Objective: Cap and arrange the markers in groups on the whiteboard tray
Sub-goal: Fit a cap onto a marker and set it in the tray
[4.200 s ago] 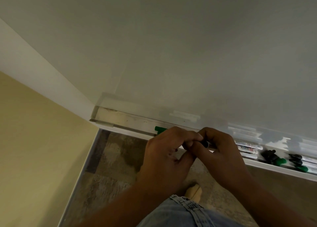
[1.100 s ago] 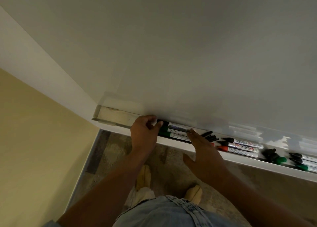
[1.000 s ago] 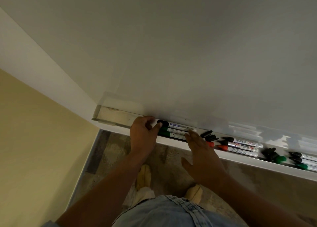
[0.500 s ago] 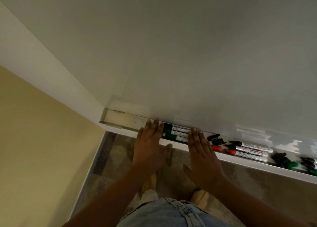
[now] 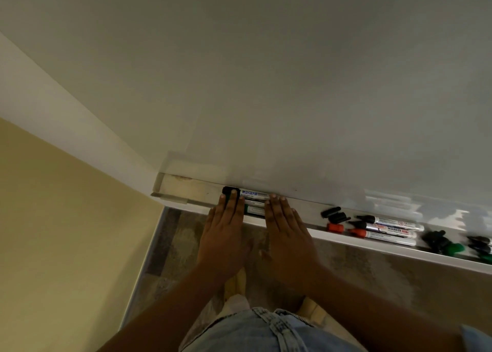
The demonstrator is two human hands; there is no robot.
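1. Markers in a capped group [image 5: 254,202], white barrels with a black cap at the rear and green at the front, lie side by side near the left end of the long white whiteboard tray [image 5: 346,241]; both hands cover the group's ends, so the count cannot be told
2. Left hand [image 5: 223,234] lies flat, fingers together and extended, over the cap ends; it grips nothing
3. Right hand [image 5: 286,234] lies flat likewise, fingers together, over the opposite ends, grasping nothing
4. Dark and green items at the far right [image 5: 442,244] are blurred and cut by the frame edge; caps or markers cannot be told
5. Bare tray floor lies left of the group up to the end wall, and between the right hand and the loose black caps [image 5: 335,214]
6. Loose orange-red cap [image 5: 335,228] sits just beside three uncapped white markers [image 5: 388,230], two black-tipped, one red-tipped
7. Whiteboard surface [image 5: 292,85] rises directly behind the tray; yellow wall [image 5: 66,232] stands to the left
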